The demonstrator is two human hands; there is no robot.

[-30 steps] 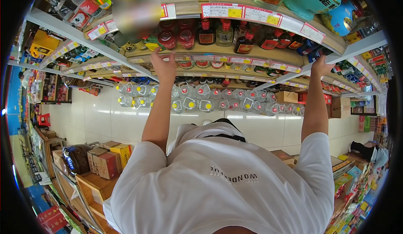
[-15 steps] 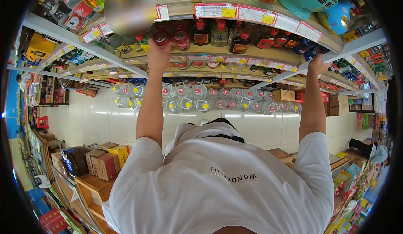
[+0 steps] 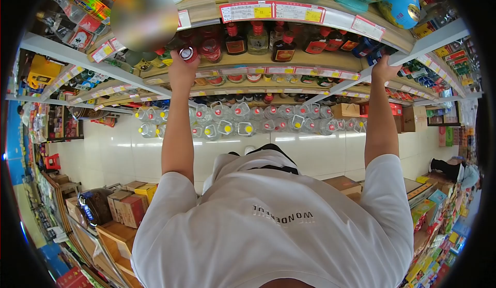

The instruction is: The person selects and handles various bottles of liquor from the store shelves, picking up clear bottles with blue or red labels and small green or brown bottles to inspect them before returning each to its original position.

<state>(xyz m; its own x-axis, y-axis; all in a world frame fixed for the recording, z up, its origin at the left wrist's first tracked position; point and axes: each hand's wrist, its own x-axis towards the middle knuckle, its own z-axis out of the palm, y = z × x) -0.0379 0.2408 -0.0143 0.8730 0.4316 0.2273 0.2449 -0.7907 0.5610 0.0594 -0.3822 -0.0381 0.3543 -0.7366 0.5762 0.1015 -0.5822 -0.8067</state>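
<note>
My left hand (image 3: 182, 72) is at the front of the shelf below the top one, its fingers closed around a small red-topped bottle (image 3: 189, 55). The bottle's top tips toward me. Right beside it stands a similar red bottle (image 3: 211, 49). Further along the same shelf are dark, red-capped flat bottles (image 3: 283, 49) and a clear bottle (image 3: 257, 41). My right hand (image 3: 385, 71) is raised to the shelf's right end, next to the grey upright and some blue bottles (image 3: 366, 46). Its fingers are curled, and what they grip is hidden.
Above hangs the top shelf's edge with price tags (image 3: 268, 12). Large clear jugs (image 3: 225, 127) stand on the floor under the shelves. Cardboard boxes (image 3: 127, 208) are behind me on the left, and grey uprights (image 3: 439, 42) divide the shelving.
The view has shifted, so the shelves appear further left. The red-topped bottle in my left hand has come slightly lower and forward against its neighbour. My right hand stays at the shelf's right end.
</note>
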